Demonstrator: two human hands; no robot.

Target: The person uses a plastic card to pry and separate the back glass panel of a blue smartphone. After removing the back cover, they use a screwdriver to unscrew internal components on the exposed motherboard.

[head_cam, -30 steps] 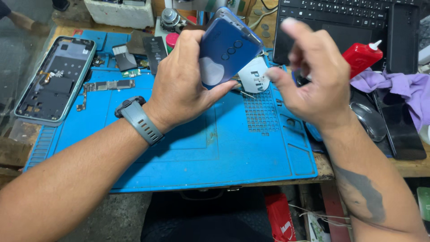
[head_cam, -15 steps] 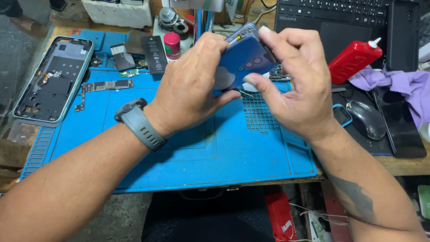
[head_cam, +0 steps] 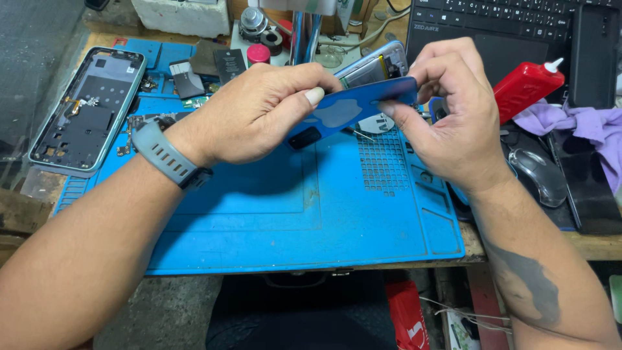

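- Your left hand point(head_cam: 259, 110) is clenched on the blue back cover point(head_cam: 353, 107), thumb pressed flat on its face, the other fingers curled behind it.
- Your right hand point(head_cam: 453, 110) pinches the cover's right end, thumb below and fingertips on top, closed tight.
- The cover is partly lifted off the phone point(head_cam: 376, 65), which shows just behind it with its insides exposed; both are held above the far middle of the blue mat point(head_cam: 291, 214).
- On the mat's far left lies an open phone frame point(head_cam: 87, 110), holding small boards and parts.
- A red bottle point(head_cam: 525, 84) lies at the far right, just beside your right hand.
- A mouse point(head_cam: 538, 175) sits right of your right wrist.
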